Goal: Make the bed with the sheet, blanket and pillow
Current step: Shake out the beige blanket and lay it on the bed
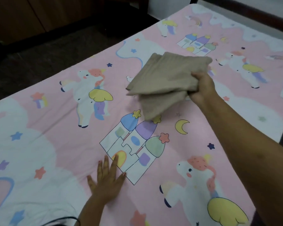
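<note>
Left hand (105, 183): flat on the sheet, palm down, fingers straight and spread apart, gripping nothing.
Sheet (69, 149): pink with unicorn and castle print, spread wide and mostly smooth under both hands; thin and light by the look, so likely to shift or wrinkle if dragged.
Blanket (163, 79): beige, folded in several layers, held up over the middle of the sheet; loose lower corner droops toward the castle print, contact with the sheet not clear.
Right hand (201, 87): fingers and thumb clamped on the blanket's right edge, bunching the layers together.
Handling: soft and limp, seemingly light enough for 1 hand; sags wherever unsupported. Ribbed weave, probably not slippery; not fragile.
Where to hold: for spreading, probably 2 corners of 1 open edge, 1 per hand, rather than the present bunched grip; a pinch through all layers would keep it folded.
Pillow: not in view.
Stage: sheet apparently laid, blanket not yet opened out.
</note>
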Demonstrator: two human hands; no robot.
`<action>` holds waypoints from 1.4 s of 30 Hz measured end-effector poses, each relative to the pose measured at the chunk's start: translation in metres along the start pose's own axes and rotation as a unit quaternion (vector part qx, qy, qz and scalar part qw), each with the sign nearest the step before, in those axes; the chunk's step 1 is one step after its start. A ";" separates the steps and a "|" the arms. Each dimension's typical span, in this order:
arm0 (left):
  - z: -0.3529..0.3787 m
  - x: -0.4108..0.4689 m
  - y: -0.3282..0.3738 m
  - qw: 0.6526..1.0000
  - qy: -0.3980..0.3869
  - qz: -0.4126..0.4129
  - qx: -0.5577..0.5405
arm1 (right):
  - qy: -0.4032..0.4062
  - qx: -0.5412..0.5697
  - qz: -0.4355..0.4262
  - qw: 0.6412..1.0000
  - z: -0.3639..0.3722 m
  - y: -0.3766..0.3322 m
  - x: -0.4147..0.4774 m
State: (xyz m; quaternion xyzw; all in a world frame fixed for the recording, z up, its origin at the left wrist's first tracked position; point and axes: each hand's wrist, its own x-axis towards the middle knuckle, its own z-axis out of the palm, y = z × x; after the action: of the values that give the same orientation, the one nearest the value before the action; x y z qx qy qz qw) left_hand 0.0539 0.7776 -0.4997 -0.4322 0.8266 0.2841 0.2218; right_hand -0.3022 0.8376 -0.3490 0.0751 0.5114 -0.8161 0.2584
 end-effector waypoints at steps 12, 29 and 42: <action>0.051 -0.171 -0.126 0.958 0.101 0.111 -0.244 | 0.134 0.181 0.122 0.967 -0.062 0.158 -0.328; -0.051 -0.466 -0.120 0.574 -0.160 -0.030 -0.803 | 0.038 0.001 0.246 0.968 -0.021 0.084 -0.692; -0.072 -0.633 -0.141 0.726 0.081 0.061 -0.680 | 0.001 -0.658 0.121 0.743 -0.102 0.016 -0.886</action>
State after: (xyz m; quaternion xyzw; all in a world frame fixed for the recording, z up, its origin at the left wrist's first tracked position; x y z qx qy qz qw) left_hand 0.4980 1.0367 -0.0977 -0.4369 0.4514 0.7472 -0.2170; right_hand 0.4491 1.2270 -0.0665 -0.0514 0.9083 -0.2389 0.3396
